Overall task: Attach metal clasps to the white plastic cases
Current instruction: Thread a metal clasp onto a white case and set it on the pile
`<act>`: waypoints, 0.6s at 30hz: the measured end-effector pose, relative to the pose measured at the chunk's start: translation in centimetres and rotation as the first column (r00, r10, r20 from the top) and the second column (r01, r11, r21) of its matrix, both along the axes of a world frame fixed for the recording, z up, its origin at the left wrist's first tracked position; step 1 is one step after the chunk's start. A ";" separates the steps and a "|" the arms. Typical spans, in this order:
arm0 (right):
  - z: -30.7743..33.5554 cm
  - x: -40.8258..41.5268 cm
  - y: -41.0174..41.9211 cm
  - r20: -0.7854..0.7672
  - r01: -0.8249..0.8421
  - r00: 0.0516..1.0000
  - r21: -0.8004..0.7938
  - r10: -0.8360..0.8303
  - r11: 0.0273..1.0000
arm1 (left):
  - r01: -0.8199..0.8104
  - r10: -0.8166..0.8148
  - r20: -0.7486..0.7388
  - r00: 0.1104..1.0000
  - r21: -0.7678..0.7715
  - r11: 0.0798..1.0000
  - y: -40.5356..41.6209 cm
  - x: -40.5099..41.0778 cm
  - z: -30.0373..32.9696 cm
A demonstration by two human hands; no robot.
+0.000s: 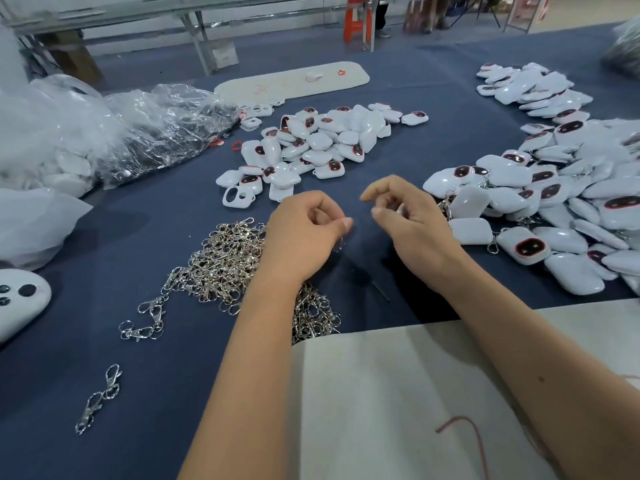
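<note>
My left hand (pixel 304 230) pinches something thin I cannot identify, my right hand (pixel 405 216) curls loosely around nothing clear, while clasped glossy white plastic cases (pixel 540 209) pile right, unclasped ones (pixel 311 143) wait ahead, and silver metal clasps (pixel 225 265) lie heaped left.

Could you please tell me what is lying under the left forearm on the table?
The pile of metal clasps spreads out beneath the left forearm on the blue cloth. How many clasps the arm covers cannot be seen.
</note>
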State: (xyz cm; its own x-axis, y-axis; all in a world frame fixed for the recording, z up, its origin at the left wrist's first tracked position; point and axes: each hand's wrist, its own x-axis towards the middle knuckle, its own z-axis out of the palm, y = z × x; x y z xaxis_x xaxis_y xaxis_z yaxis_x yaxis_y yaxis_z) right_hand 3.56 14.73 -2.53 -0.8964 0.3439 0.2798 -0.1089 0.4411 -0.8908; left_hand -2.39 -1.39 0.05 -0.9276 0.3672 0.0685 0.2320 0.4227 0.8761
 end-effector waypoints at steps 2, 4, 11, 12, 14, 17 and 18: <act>-0.2 0.1 0.0 -0.009 -0.077 0.997 0.009 0.077 0.997 | -0.057 0.053 0.035 0.998 0.139 0.989 0.5 0.1 -0.5; -0.3 0.1 -0.2 -0.015 -0.112 0.993 0.042 0.113 0.993 | -0.069 0.058 0.056 0.997 0.210 0.975 0.6 0.0 -0.8; -0.6 0.1 0.1 -0.089 -0.055 0.994 0.013 0.056 0.998 | -0.047 0.020 0.089 0.996 0.306 0.951 0.6 -0.1 -1.1; -0.6 0.2 0.1 -0.089 -0.064 0.994 0.013 0.065 0.998 | -0.049 0.027 0.077 0.997 0.307 0.950 0.6 -0.2 -1.1; -0.5 0.2 0.2 -0.090 -0.089 0.992 0.009 0.090 0.996 | -0.059 0.045 0.052 0.998 0.303 0.951 0.6 -0.2 -1.2; -0.5 0.2 0.3 -0.087 -0.113 0.990 -0.009 0.112 0.994 | -0.053 0.047 0.026 0.999 0.296 0.954 0.5 -0.3 -1.3; -0.5 0.2 0.4 -0.090 -0.109 0.990 -0.013 0.108 0.994 | -0.038 0.031 0.029 0.999 0.302 0.953 0.5 -0.3 -1.3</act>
State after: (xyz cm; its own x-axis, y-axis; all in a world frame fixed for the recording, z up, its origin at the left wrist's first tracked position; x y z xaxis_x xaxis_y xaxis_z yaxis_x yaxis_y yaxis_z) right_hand 3.76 15.10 -3.07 -0.9005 0.2517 0.3545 -0.2342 0.4061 -0.8833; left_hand -2.66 -0.94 -1.24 -0.9421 0.3006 0.1487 0.1992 0.1448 0.9692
